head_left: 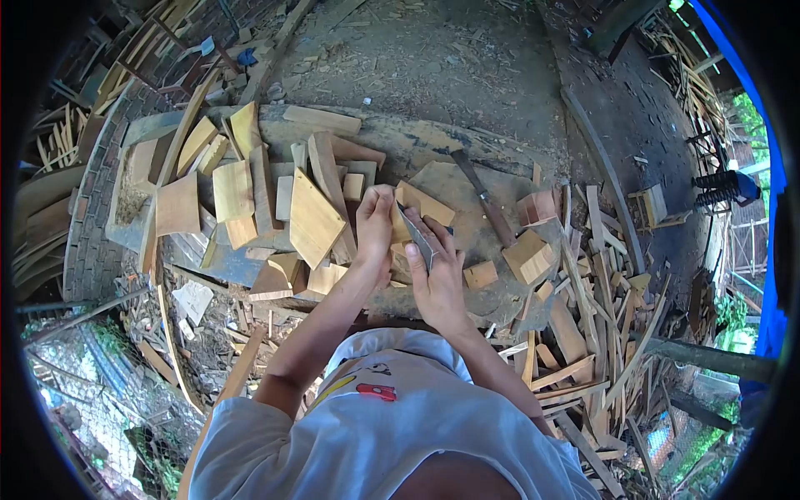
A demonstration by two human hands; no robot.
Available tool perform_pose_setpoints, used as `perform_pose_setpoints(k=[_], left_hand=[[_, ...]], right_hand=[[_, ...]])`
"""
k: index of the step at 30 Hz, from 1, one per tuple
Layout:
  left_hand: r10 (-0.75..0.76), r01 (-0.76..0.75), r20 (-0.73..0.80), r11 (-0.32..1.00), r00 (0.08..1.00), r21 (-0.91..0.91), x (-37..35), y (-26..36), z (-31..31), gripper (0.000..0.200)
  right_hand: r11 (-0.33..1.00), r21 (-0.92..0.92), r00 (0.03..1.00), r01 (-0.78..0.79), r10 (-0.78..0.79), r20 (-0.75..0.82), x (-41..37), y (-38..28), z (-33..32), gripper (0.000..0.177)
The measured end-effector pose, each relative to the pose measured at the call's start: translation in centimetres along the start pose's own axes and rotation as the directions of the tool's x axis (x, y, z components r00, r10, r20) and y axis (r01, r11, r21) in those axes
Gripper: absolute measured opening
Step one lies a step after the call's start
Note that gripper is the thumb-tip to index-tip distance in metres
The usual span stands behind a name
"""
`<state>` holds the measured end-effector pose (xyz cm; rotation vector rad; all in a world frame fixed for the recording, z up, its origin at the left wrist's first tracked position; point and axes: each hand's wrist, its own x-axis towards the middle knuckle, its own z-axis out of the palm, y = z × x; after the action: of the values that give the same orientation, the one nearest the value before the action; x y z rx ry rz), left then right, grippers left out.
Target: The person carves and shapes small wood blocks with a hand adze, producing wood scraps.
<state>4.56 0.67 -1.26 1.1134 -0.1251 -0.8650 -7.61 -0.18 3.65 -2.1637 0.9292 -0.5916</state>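
While the left hand [375,223], fingers closed, seems to steady the nine-o'clock end of the block [428,203] at the shirt's [417,417] twelve o'clock, the right hand [439,282] clasps a dark plate [422,237], probably for control; the knife [482,197] lies at the hands' two o'clock, likely for easy reach.

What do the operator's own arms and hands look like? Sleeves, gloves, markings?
The left hand and right hand are bare: no gloves visible, and no watch or band shows. The forearms are uncovered. The loose, whitish fabric T-shirt has short, plain-looking sleeves; its front carries a print with red, yellow and dark parts.
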Motion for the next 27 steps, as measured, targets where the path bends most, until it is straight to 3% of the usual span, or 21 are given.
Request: perform_pose_setpoints(k=[3, 5, 7, 9, 11, 13, 14, 17, 19, 22, 23, 25, 27], left_hand=[[-0.11, 0.114, 0.084, 0.993, 0.99, -0.038, -1.4, 0.7, 1.2, 0.016], [-0.031, 0.034, 0.094, 0.999, 0.995, -0.025, -0.8, -0.6, 1.0, 0.016], [-0.09, 0.087, -0.041, 0.993, 0.995, -0.079, -0.3, 1.3, 1.7, 0.016], [-0.041, 0.036, -0.028, 0.987, 0.999, -0.155, 1.3, 0.5, 0.0, 0.015], [-0.079, 0.081, 0.02, 0.985, 0.997, -0.151, 0.4, 1.0, 0.4, 0.015], [-0.058, 0.063, 0.063, 0.994, 0.996, -0.089, -0.1, 0.5, 0.7, 0.015], [-0.025, 0.028, 0.046, 0.996, 0.999, -0.081, -0.1, 0.6, 0.9, 0.015], [-0.015, 0.007, -0.043, 0.985, 0.999, -0.172, 0.6, 2.1, 1.0, 0.015], [-0.035, 0.04, 0.03, 0.984, 0.999, -0.176, 0.7, 2.5, 0.6, 0.016], [-0.005, 0.007, 0.02, 0.996, 1.0, -0.088, 0.0, 1.3, 1.4, 0.016], [0.001, 0.002, 0.026, 0.996, 1.0, -0.095, 0.4, 1.8, 1.6, 0.016], [-0.063, 0.059, -0.013, 0.979, 0.998, -0.197, 1.1, 2.9, 0.9, 0.015], [0.003, 0.01, 0.059, 0.976, 0.998, -0.22, 2.2, 2.3, -0.3, 0.014]], right_hand=[[0.998, 0.052, 1.0, 0.026, -0.025, -0.008, 2.1, 0.8, -0.1, 0.041], [0.998, -0.043, 0.998, -0.049, 0.048, -0.036, 3.6, 0.6, -0.1, 0.041], [0.999, -0.039, 0.995, 0.015, -0.019, -0.098, 2.5, 0.4, 0.5, 0.04], [0.996, 0.011, 0.996, 0.093, -0.093, 0.006, 1.3, -0.7, 0.4, 0.043], [0.997, 0.031, 0.997, 0.077, -0.077, 0.022, 2.9, -0.3, -0.2, 0.042], [0.998, -0.012, 0.998, -0.06, 0.061, 0.029, 5.3, 0.5, -0.4, 0.042], [0.999, -0.052, 0.999, -0.012, 0.01, -0.038, 5.1, -0.1, -0.2, 0.041], [0.986, -0.01, 0.986, 0.164, -0.164, -0.018, 2.4, -1.7, 0.5, 0.043], [0.988, 0.02, 0.988, 0.153, -0.152, -0.024, 3.4, -1.1, 0.3, 0.043], [0.998, -0.065, 1.0, 0.018, -0.019, -0.019, 5.9, -0.9, -0.6, 0.042], [0.997, -0.072, 0.999, 0.025, -0.026, -0.024, 5.5, -1.3, -0.9, 0.042], [0.983, -0.045, 0.983, 0.18, -0.181, -0.013, 3.1, -2.5, -0.6, 0.041], [0.979, -0.013, 0.979, 0.201, -0.201, 0.018, 2.8, -2.6, -0.2, 0.04]])
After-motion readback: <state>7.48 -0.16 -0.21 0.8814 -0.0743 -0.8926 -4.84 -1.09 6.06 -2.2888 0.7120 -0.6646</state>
